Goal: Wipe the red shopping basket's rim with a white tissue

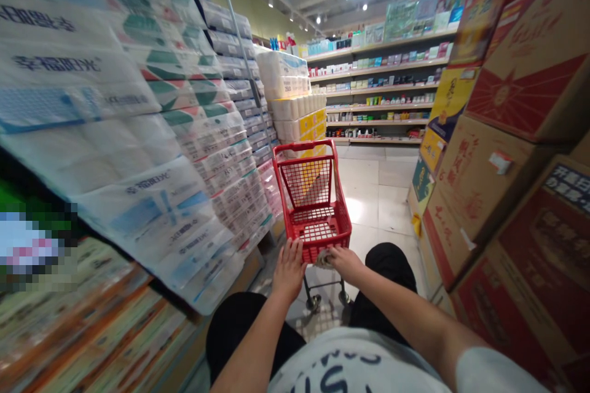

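A small red wire shopping cart on thin metal legs with castors stands straight ahead of me, and its basket holds nothing I can see. My left hand lies over the near rim of the cart, with fingers curled on the handle. My right hand grips the same rim a little further right. Between the two hands, a small crumpled pale item sits at the rim, touching my right hand. What it is, I cannot tell.
Tall stacks of plastic-wrapped toilet paper rolls lean in on the left. Printed cardboard cartons are piled on the right. A tiled aisle floor runs between them towards shelves of boxed skincare products.
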The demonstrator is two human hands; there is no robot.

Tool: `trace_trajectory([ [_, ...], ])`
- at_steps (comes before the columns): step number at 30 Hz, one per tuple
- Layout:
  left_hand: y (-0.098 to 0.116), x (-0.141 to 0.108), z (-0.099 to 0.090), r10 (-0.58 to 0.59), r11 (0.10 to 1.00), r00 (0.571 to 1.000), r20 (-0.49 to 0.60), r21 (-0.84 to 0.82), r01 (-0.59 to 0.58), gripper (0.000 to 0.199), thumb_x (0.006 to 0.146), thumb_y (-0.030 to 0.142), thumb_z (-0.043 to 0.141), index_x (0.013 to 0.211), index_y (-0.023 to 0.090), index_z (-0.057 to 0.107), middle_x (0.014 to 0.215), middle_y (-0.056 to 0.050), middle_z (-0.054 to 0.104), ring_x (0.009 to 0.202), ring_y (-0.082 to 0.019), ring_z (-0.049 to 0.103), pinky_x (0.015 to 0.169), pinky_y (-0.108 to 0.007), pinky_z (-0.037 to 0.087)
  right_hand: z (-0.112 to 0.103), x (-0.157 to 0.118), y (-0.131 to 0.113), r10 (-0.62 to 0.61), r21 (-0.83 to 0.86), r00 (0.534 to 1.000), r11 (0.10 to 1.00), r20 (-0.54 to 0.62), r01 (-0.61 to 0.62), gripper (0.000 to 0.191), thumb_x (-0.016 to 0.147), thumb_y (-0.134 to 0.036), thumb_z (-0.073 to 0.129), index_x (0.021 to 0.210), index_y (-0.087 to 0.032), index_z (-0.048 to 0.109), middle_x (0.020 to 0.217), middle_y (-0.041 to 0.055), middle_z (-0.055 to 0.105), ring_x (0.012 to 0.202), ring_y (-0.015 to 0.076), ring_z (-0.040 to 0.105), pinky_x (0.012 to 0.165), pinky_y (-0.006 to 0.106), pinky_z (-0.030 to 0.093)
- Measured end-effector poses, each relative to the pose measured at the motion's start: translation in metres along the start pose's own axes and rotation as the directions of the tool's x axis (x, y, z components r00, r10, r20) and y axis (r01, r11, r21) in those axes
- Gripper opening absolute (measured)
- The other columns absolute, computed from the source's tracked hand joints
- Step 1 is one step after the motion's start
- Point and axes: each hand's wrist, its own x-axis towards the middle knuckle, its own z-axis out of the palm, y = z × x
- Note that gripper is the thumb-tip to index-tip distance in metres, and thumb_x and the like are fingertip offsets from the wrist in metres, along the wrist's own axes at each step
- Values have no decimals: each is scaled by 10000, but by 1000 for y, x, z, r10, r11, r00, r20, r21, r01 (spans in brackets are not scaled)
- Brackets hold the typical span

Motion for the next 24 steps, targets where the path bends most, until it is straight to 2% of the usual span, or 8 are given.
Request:
trace_trajectory([
  [5,1,2,5,7,1000,1000,-26,9,-6,643,937,441,344,1475,119,201,1512,-89,327,1437,-240,158,1145,-416,251,7,-9,10,3,65,989,998,-149,7,292,880,-166,509,1156,-171,600,1157,128,570,1006,232,520,888,358,435],
  [9,1,3,8,1,1000,1000,-29,3,-1,673,934,459,343,1479,102,172,1516,-104,314,1439,-249,144,1145,-418,254,6,-9,12,27,87,990,996,-136,-15,262,848,-138,536,1093,-162,626,1089,120,586,978,230,527,852,345,451],
  [13,-1,3,9,14,1000,999,-42,-9,-15,682,939,466,327,1487,118,121,1514,-103,319,1439,-240,150,1141,-421,261,4,-5,10,-5,87,974,996,-228,25,318,871,-121,488,1170,-167,589,1133,118,569,995,224,513,894,358,435],
  [17,-3,2,9,11,1000,999,-38,-15,-12,686,937,468,335,1490,135,101,1516,-92,318,1438,-236,155,1140,-427,264,2,-1,9,-31,77,989,996,-143,42,205,845,-143,542,1022,-159,644,1080,112,581,932,226,517,820,355,449],
  [21,-3,2,9,11,1000,999,-39,-8,-11,683,933,462,350,1486,124,134,1519,-88,313,1436,-242,163,1142,-424,263,3,-1,9,0,106,978,994,-208,22,250,881,-133,496,1092,-175,624,1078,102,579,972,211,505,868,342,420],
  [24,-2,2,9,-1,1000,999,-39,-10,1,671,931,451,353,1485,131,151,1520,-87,309,1435,-245,168,1142,-435,261,7,-3,11,20,97,992,995,-123,-8,158,846,-147,556,954,-184,667,1009,88,592,939,212,513,839,338,416],
])
